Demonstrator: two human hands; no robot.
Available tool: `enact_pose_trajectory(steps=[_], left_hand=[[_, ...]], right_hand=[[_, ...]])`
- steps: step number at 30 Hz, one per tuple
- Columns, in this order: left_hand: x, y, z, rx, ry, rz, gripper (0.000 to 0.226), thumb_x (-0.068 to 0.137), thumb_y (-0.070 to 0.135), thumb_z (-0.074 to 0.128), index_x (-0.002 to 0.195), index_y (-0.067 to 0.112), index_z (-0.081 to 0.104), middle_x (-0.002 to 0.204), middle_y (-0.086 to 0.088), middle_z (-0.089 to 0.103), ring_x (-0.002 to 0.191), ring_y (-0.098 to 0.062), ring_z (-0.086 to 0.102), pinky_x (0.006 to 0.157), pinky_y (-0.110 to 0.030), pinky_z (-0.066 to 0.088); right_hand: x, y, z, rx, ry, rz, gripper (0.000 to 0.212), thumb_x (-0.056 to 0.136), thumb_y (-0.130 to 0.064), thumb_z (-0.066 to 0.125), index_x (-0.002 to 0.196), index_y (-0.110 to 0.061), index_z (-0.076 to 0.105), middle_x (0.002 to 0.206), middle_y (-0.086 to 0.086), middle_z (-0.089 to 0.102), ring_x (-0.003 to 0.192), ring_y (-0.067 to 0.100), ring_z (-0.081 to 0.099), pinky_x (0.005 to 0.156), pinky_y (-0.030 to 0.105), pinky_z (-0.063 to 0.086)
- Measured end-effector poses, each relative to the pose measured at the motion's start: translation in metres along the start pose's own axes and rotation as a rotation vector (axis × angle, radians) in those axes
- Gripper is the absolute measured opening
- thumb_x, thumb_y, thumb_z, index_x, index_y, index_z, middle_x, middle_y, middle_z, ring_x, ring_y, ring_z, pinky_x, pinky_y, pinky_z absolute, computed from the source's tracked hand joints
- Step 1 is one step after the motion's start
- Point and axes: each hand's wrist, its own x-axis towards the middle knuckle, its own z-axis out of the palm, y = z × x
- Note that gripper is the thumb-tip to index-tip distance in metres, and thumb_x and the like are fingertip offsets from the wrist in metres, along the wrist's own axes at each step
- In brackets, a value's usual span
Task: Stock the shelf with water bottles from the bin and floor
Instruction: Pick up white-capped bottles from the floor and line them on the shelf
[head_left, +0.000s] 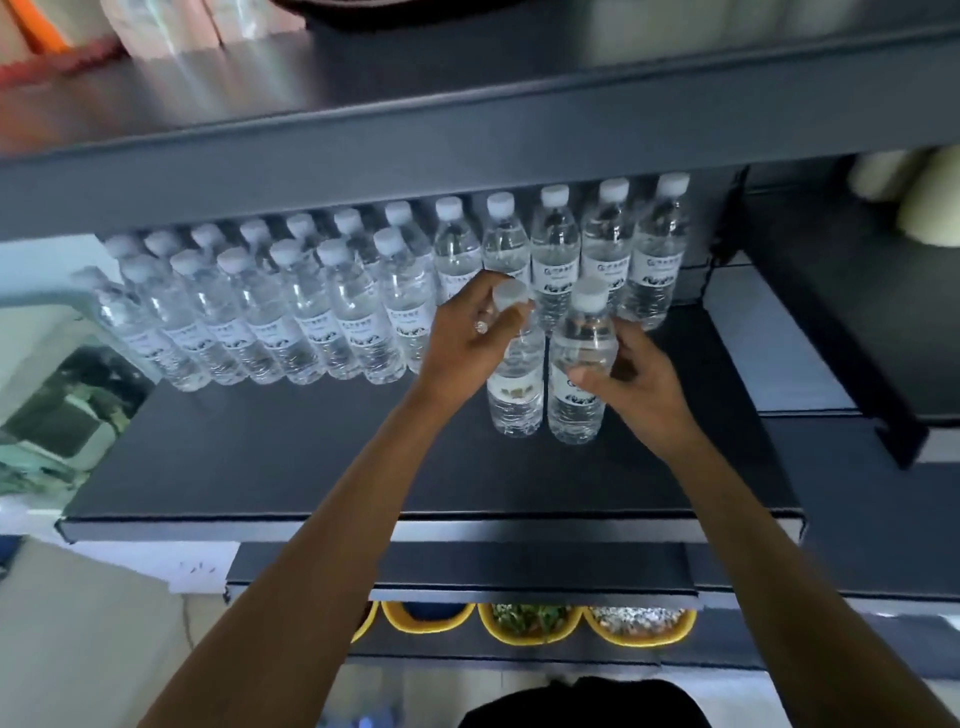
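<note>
Clear plastic water bottles with white caps (291, 312), two of them in hand over the dark grey metal shelf (311, 457).
The shelf board spreads beneath both hands, and stocked rows stand beyond and left of them. The left hand (460, 338) pinches the cap of the left bottle (517, 395). The right hand (639, 384) wraps the shoulder of the right bottle (579, 410). The pair stands upright, touching. To finish well, seat both bases flat, line them up with the front row left of the left hand, then let go. Whether the bases already rest on the board is unclear. Label print is blurred, and the bin and floor are out of view.
</note>
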Motion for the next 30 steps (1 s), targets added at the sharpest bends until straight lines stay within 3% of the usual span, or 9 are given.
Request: enact_pose_trajectory(steps=[3,6,9,14,16,18,23,27,30], left_hand=[[0.0,0.005,0.012,-0.039,-0.025,-0.019,0.024,0.087,0.023,0.066,0.106,0.008,0.062,0.101,-0.004,0.074,0.097,-0.02,0.07,0.086,-0.044,0.057],[-0.008,0.005,0.026,0.155,0.087,-0.064,0.044,0.078,0.049,0.08,0.105,0.02,0.06,0.108,0.006,0.058,0.103,-0.015,0.053,0.086,-0.023,0.047],[-0.015,0.001,0.03,0.236,0.187,-0.087,0.045,0.078,0.048,0.079,0.106,0.019,0.06,0.11,0.004,0.051,0.106,-0.017,0.048,0.086,-0.031,0.046],[-0.02,0.002,0.013,-0.075,-0.003,-0.059,0.054,0.086,0.001,0.072,0.134,0.011,0.051,0.102,0.017,0.066,0.092,0.007,0.064,0.082,-0.012,0.048],[-0.02,0.001,0.006,-0.172,-0.082,-0.067,0.062,0.084,-0.002,0.066,0.141,0.008,0.045,0.106,0.0,0.068,0.096,0.003,0.065,0.088,-0.016,0.05],[-0.021,0.002,0.004,-0.152,-0.076,-0.047,0.067,0.079,0.02,0.069,0.142,0.021,0.046,0.113,0.001,0.068,0.108,-0.007,0.064,0.097,-0.027,0.051],[-0.029,-0.01,0.019,0.052,0.208,-0.093,0.043,0.072,0.053,0.079,0.106,0.043,0.055,0.112,0.004,0.06,0.108,-0.023,0.058,0.091,-0.047,0.052],[-0.035,-0.01,0.015,-0.049,0.186,-0.108,0.051,0.082,0.033,0.076,0.129,0.023,0.061,0.115,0.008,0.07,0.106,-0.006,0.066,0.088,-0.022,0.051],[-0.04,-0.013,0.012,-0.177,0.17,-0.103,0.074,0.082,0.03,0.07,0.151,0.02,0.045,0.134,0.002,0.066,0.124,-0.014,0.063,0.101,-0.027,0.052]], right_hand=[[-0.005,0.016,0.006,-0.055,-0.007,-0.055,0.069,0.078,-0.037,0.082,0.139,-0.032,0.051,0.129,-0.01,0.067,0.122,0.013,0.064,0.099,0.029,0.052],[-0.011,0.036,0.013,-0.192,0.004,-0.004,0.078,0.072,-0.031,0.09,0.136,-0.04,0.046,0.128,-0.018,0.059,0.124,0.004,0.055,0.097,0.029,0.051],[-0.019,0.059,0.019,-0.225,0.058,0.052,0.07,0.07,-0.038,0.089,0.128,-0.038,0.048,0.123,-0.013,0.061,0.115,0.007,0.061,0.093,0.041,0.056],[-0.023,0.076,0.018,-0.31,0.073,0.073,0.07,0.069,-0.051,0.083,0.127,-0.035,0.048,0.122,-0.014,0.053,0.115,0.014,0.055,0.091,0.048,0.054],[-0.021,0.077,0.018,-0.322,0.065,0.068,0.072,0.071,-0.05,0.083,0.131,-0.033,0.048,0.124,-0.014,0.052,0.116,0.014,0.054,0.093,0.047,0.053],[-0.021,0.08,0.017,-0.331,0.063,0.072,0.071,0.073,-0.047,0.083,0.133,-0.033,0.048,0.126,-0.013,0.052,0.116,0.015,0.055,0.093,0.047,0.053],[-0.022,0.082,0.017,-0.335,0.063,0.054,0.07,0.073,-0.047,0.081,0.133,-0.033,0.048,0.126,-0.012,0.052,0.114,0.016,0.055,0.092,0.047,0.054],[-0.021,0.082,0.017,-0.326,0.062,0.06,0.071,0.073,-0.046,0.082,0.135,-0.033,0.049,0.127,-0.012,0.053,0.115,0.015,0.056,0.092,0.047,0.054],[-0.021,0.082,0.017,-0.326,0.065,0.055,0.071,0.073,-0.044,0.082,0.134,-0.032,0.049,0.125,-0.013,0.052,0.112,0.016,0.056,0.092,0.046,0.054]])
